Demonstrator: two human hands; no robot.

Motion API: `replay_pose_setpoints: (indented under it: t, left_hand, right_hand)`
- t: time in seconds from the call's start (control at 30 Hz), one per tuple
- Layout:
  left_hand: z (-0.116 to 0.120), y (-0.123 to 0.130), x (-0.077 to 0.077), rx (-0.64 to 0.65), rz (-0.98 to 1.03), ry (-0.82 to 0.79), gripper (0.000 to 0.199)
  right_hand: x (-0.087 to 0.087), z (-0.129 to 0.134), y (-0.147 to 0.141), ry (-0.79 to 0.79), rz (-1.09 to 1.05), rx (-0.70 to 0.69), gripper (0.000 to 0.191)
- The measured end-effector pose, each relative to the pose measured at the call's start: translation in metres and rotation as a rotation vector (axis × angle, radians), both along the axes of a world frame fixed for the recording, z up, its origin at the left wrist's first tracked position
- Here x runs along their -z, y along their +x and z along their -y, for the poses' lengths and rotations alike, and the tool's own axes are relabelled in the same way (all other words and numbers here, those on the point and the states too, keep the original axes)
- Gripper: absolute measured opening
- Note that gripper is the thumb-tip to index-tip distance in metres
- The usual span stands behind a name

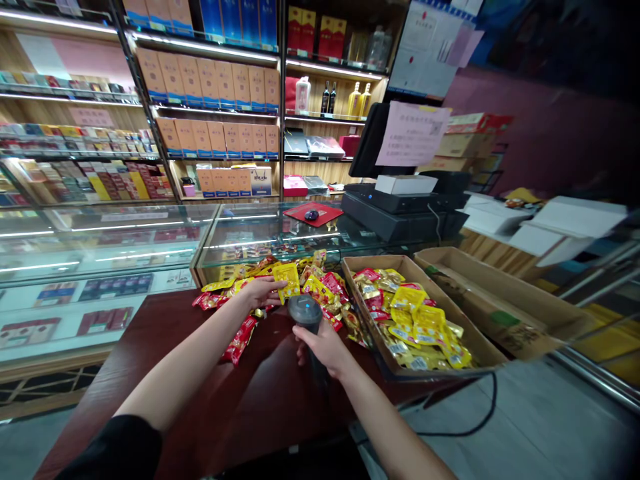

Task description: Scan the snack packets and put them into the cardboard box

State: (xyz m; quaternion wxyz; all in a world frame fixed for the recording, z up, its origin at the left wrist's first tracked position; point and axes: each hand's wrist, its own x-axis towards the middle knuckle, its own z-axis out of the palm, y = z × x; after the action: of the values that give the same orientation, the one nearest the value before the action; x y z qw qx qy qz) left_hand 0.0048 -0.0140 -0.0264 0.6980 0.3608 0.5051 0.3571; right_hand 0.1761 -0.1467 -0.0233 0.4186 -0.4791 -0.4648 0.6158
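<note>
My left hand (265, 292) grips a yellow snack packet (287, 281) by its left edge, at the near side of a heap of packets. My right hand (323, 348) is wrapped round the handle of a dark barcode scanner (306, 311), whose head points toward the yellow packet. Red, yellow and gold packets (336, 287) lie heaped on the dark red table around both hands. One red packet (242, 340) rests nearer to me, below my left wrist. To the right, an open cardboard box (356, 288) holds many similar packets.
Beyond the table (200, 393) stands a glass display counter (240, 230) carrying a mouse (311, 215) on a red mat and a black checkout terminal (395, 207). A second cardboard box (530, 303) sits at the right. A black cable (493, 400) hangs below the boxes.
</note>
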Motion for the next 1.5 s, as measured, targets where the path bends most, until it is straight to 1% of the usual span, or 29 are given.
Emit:
replay_pose_setpoints:
  t: [0.1, 0.3, 0.43, 0.6, 0.77, 0.87, 0.93, 1.03, 1.1, 1.2, 1.27, 1.33, 1.4, 1.5]
  left_hand:
    - [0.001, 0.002, 0.0, -0.001, -0.007, 0.001, 0.046]
    - [0.001, 0.004, 0.005, 0.027, -0.001, -0.015, 0.044]
    - [0.007, 0.006, 0.001, 0.054, -0.015, -0.02, 0.045]
    - [0.01, 0.008, -0.003, 0.025, -0.043, -0.029, 0.049]
    - [0.003, 0.006, 0.007, 0.022, -0.042, -0.011, 0.052]
    - [0.0, 0.005, 0.013, -0.004, -0.002, -0.003, 0.05]
    - [0.001, 0.005, 0.013, -0.012, 0.005, -0.003, 0.048]
    - [0.004, 0.005, 0.009, -0.002, -0.015, -0.013, 0.044]
    - [0.007, 0.005, 0.004, 0.033, -0.034, -0.016, 0.041]
    - [0.013, 0.01, -0.004, 0.119, -0.031, -0.006, 0.041]
    - [0.016, 0.018, -0.009, 0.173, -0.011, 0.01, 0.043]
    - [0.018, 0.03, -0.015, 0.22, 0.005, 0.026, 0.044]
    - [0.016, 0.046, -0.023, 0.236, 0.026, 0.053, 0.042]
    - [0.008, 0.082, -0.035, 0.238, 0.046, 0.099, 0.039]
  right_hand:
    - [0.004, 0.007, -0.003, -0.011, 0.026, -0.002, 0.02]
    - [0.007, 0.013, -0.007, 0.007, 0.055, -0.003, 0.014]
    - [0.008, 0.014, -0.007, 0.002, 0.09, 0.001, 0.016]
    - [0.011, 0.013, -0.008, 0.006, 0.108, 0.003, 0.015]
    - [0.01, 0.013, -0.007, 0.039, 0.077, 0.017, 0.016]
    - [0.009, 0.014, -0.007, 0.028, 0.093, 0.011, 0.016]
    - [0.01, 0.014, -0.007, 0.019, 0.094, 0.014, 0.016]
    - [0.009, 0.012, -0.006, 0.019, 0.063, 0.029, 0.016]
    - [0.005, 0.008, -0.003, 0.083, 0.052, 0.081, 0.014]
    - [-0.008, -0.002, 0.007, 0.215, 0.079, 0.213, 0.016]
    - [-0.018, -0.009, 0.018, 0.2, 0.065, 0.262, 0.016]
    - [-0.026, -0.016, 0.031, 0.128, -0.006, 0.272, 0.016]
    - [-0.033, -0.022, 0.046, 0.089, -0.089, 0.291, 0.018]
    - [-0.045, -0.027, 0.075, 0.116, -0.157, 0.358, 0.022]
